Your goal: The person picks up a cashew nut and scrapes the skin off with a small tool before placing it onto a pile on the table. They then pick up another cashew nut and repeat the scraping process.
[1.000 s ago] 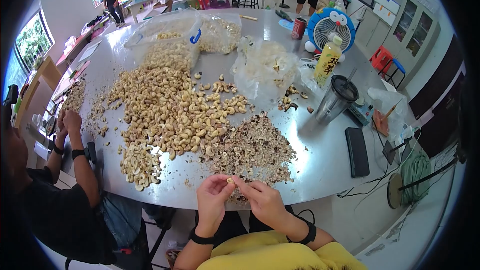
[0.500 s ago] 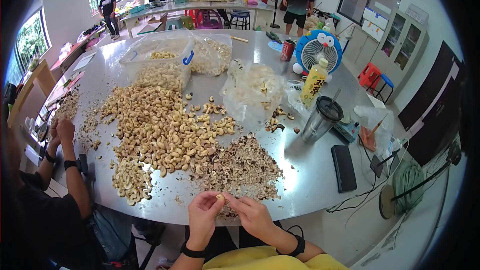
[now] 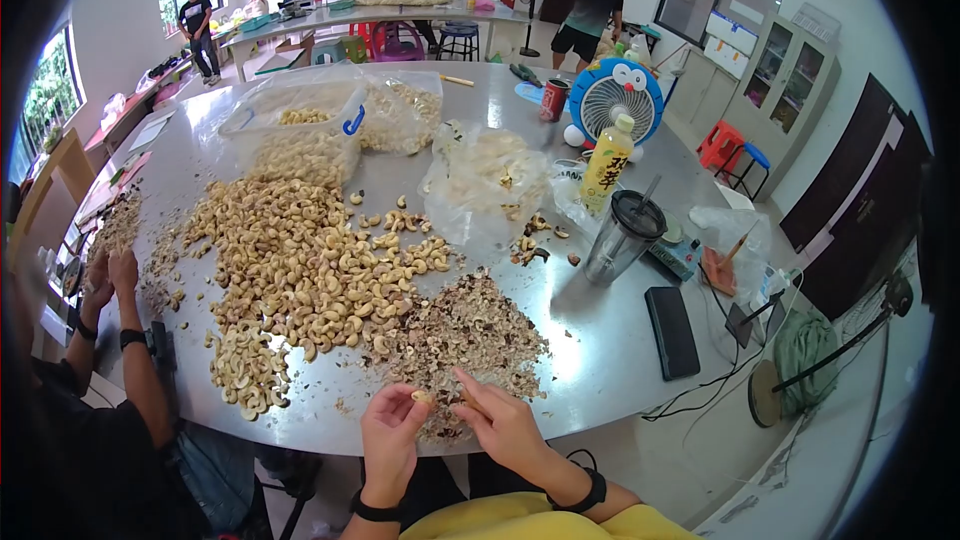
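Note:
My left hand [image 3: 389, 432] pinches a pale cashew [image 3: 422, 397] between thumb and fingertips, just above the table's near edge. Close beside it on the right, my right hand [image 3: 508, 428] has its fingers closed together; whatever they hold is too small or hidden to make out. A small gap separates its fingertips from the nut. Beneath and beyond both hands spreads a heap of brown and cream skin flakes and crumbs [image 3: 470, 325]. To the left of that lies a large pile of whole cashews [image 3: 300, 260], with a smaller pale group of cashews [image 3: 250, 372] nearer me.
Behind the nuts stand a clear plastic tub [image 3: 290, 122] and a filled bag [image 3: 400, 115]. Rightward are another plastic bag [image 3: 485, 180], a lidded tumbler [image 3: 622, 240], a yellow bottle [image 3: 606, 165], a blue fan [image 3: 617, 105] and a black phone [image 3: 672, 333]. A co-worker's hands [image 3: 110, 275] are at left.
My right fingertips have drawn back from the cashew, which stays in my left hand. The view has shifted slightly. A standing person at the back has raised an arm.

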A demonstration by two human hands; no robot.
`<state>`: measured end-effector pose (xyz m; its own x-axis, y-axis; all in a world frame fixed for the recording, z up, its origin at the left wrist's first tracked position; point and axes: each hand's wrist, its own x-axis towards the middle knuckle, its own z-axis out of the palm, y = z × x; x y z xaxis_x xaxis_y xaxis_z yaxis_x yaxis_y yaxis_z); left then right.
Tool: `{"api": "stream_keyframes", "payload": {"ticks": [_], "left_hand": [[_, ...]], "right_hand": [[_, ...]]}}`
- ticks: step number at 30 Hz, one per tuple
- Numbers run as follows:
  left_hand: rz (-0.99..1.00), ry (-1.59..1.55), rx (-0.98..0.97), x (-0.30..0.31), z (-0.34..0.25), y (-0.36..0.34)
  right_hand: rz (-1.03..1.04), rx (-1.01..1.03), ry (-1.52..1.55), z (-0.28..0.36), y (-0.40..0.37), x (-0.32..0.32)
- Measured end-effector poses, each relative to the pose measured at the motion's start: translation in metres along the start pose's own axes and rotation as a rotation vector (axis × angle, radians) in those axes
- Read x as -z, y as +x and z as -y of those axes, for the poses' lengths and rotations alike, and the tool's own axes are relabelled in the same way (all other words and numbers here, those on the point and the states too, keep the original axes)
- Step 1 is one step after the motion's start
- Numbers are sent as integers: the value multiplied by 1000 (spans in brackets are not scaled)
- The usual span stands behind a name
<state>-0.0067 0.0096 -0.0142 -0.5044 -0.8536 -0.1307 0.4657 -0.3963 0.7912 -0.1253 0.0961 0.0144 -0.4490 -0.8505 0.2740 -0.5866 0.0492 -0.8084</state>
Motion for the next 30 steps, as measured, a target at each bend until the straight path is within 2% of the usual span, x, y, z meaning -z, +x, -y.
{"api": "stream_keyframes", "payload": {"ticks": [1,4,7,19,30], "left_hand": [[-1,-8,7,-1,-1,0],[-4,-26,21,-2,-2,0],[-1,-33,21,-2,-3,0],[28,-27,8,2,-3,-1],[30,2,21,3,-5,-1]], "right_hand": [[2,2,6,0,1,1],[-166,99,-11,-10,1,-5],[-162,4,-30,-3,4,0],[-96,40,-136,-9,5,2],[-77,4,-91,-3,6,7]]}}
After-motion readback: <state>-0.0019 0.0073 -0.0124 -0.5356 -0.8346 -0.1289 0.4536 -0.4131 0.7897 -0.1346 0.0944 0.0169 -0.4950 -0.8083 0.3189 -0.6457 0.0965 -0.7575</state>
